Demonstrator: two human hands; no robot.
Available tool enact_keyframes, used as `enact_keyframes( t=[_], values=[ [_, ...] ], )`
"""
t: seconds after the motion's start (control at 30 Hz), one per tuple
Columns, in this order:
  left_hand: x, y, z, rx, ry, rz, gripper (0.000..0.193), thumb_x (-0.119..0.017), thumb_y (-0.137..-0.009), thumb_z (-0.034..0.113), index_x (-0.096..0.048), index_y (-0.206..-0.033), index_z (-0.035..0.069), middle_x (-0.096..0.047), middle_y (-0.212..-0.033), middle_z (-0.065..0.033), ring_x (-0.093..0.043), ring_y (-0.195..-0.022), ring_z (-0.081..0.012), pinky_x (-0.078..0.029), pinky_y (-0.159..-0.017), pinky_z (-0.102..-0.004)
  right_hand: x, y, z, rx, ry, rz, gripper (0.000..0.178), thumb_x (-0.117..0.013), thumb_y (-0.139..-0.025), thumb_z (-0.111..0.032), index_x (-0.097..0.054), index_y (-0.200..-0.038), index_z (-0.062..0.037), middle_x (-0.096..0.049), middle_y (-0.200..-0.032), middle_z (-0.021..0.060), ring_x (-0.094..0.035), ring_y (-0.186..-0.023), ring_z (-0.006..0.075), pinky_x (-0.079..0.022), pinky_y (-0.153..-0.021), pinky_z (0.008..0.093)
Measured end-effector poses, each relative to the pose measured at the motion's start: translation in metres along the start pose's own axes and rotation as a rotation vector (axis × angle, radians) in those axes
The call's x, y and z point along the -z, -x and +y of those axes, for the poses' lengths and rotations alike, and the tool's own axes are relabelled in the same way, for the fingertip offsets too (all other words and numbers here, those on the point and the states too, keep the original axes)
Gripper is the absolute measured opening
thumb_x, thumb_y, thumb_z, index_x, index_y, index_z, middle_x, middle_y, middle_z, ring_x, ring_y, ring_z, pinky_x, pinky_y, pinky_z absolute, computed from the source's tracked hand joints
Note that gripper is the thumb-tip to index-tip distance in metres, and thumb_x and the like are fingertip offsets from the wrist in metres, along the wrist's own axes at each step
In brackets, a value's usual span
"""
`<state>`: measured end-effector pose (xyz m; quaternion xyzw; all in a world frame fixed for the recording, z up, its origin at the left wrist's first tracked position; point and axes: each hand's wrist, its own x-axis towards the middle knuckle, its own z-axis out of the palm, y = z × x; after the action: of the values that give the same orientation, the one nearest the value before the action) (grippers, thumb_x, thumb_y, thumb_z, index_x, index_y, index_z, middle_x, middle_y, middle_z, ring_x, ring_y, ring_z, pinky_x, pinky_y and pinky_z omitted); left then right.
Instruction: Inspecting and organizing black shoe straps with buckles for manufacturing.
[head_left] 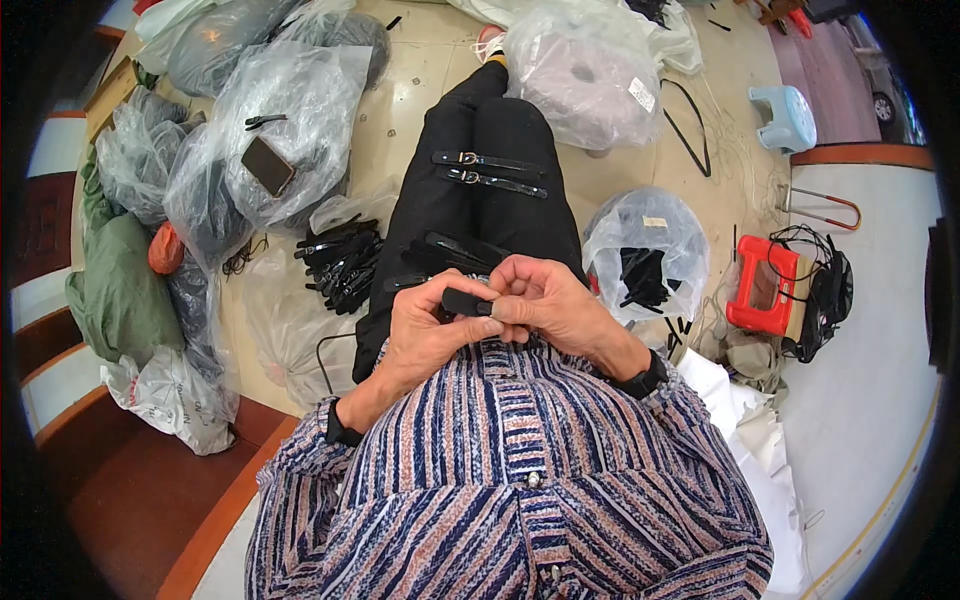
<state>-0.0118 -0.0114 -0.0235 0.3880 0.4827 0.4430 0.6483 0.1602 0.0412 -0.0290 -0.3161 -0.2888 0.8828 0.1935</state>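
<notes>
Grasping a strap (464,302) in front of the shirt (510,450)

Pinches the black strap between thumb and index finger of the left hand (425,325), curling the other fingers underneath. Grips its right end with the right hand (560,310), thumb lying along the near side. Brings both hands close together, fingertips touching or nearly so; cannot tell how the hidden end lies.

Has two buckled straps (495,181) laid across the trousers (500,220) beyond the hands, side by side, with gold buckles toward the left. Has more straps in a lap pile (450,250) just beyond the fingers, partly covered by them.

See on the left a floor pile (342,265) of glossy black straps, just beside the leg. Find farther left a phone (267,166) lying on a clear bag (310,110), and a green sack (125,290) near the left edge. See on the right an open bag (692,240) with black straps inside, then a red case (765,283) farther right. Find a blue stool (785,118) at the far right and a bulky bag (580,85) at the far middle.
</notes>
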Motion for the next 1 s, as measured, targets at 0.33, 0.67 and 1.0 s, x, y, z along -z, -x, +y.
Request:
enact_keyframes(
  t=[0.33,0.67,1.0],
  values=[
    [0.007,0.005,0.000,0.071,-0.120,-0.005,0.038,-0.065,-0.074,0.003,-0.054,-0.110,0.001,-0.061,-0.087,-0.0019,-0.048,-0.069,-0.0026,-0.039,-0.062,-0.0166,0.002,-0.003,0.010,0.070,0.329,0.137,0.017,-0.059,-0.082,-0.017,-0.053,-0.084,-0.0019,-0.054,-0.066,0.0004,-0.049,-0.057,0.0058,-0.039,-0.049,0.0196],
    [0.003,0.005,0.005,0.327,0.204,0.023,0.026,-0.055,-0.083,0.012,-0.057,-0.107,0.002,-0.055,-0.065,0.0023,-0.041,-0.053,-0.0025,-0.033,-0.048,-0.0177,0.004,-0.002,0.005,0.187,0.821,0.254,0.023,-0.062,-0.079,-0.021,-0.053,-0.077,-0.0008,-0.051,-0.062,0.0005,-0.044,-0.056,0.0051,-0.036,-0.048,0.0208],
    [-0.002,0.003,-0.004,-0.018,-0.332,0.148,0.016,-0.058,-0.080,0.011,-0.062,-0.091,0.000,-0.064,-0.075,-0.0068,-0.055,-0.058,-0.0094,-0.042,-0.052,-0.0215,0.012,0.000,0.009,0.197,0.751,0.218,0.021,-0.061,-0.079,-0.020,-0.058,-0.080,0.0003,-0.053,-0.064,0.0043,-0.049,-0.056,0.0105,-0.040,-0.051,0.0259]
  ],
)
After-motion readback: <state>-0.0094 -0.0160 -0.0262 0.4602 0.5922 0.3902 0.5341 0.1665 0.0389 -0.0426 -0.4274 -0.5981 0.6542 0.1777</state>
